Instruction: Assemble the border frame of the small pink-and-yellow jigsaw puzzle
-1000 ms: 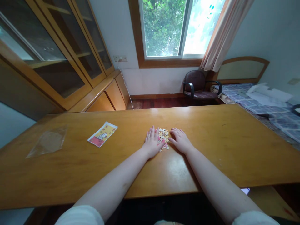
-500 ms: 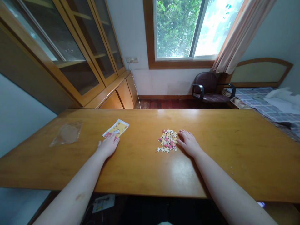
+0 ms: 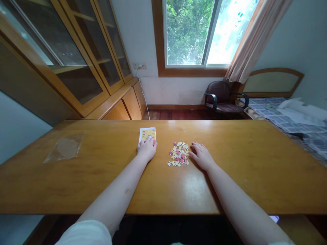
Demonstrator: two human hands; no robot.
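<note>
L hand (image 3: 147, 150) on card (image 3: 147, 132) — lower pt of pic partly hidden.

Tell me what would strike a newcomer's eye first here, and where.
Probably the bright window at the top, then the heap of puzzle pieces mid-table. Left of the heap, the left hand lies on a yellow card; the right hand rests at the heap's right edge.
</note>
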